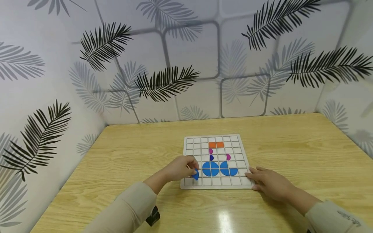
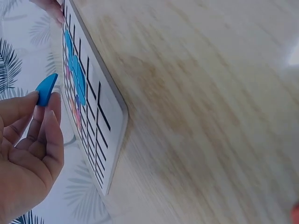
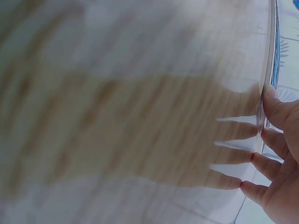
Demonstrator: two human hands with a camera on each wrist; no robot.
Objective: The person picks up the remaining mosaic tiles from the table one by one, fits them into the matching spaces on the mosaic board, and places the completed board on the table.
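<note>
My left hand (image 1: 178, 168) pinches a blue quarter-circle piece (image 1: 196, 175) between thumb and fingertips, above the left side of a white grid board (image 1: 216, 183). In the left wrist view this blue piece (image 2: 46, 89) is held up, apart from the board (image 2: 110, 100). On the grid, blue pieces form a full disc (image 1: 210, 169) and, to its right, three quarters of another (image 1: 228, 169). My right hand (image 1: 271, 183) touches the board's lower right edge, its fingers mostly straight and spread. The right wrist view shows that hand (image 3: 280, 154) at the board's edge.
Two orange squares (image 1: 216, 145), a dark blue half-round piece (image 1: 211, 157) and magenta half-round pieces (image 1: 228, 157) lie on the grid. The board rests on a wood-grain table (image 1: 140, 152). A wall with leaf prints (image 1: 198, 97) stands behind.
</note>
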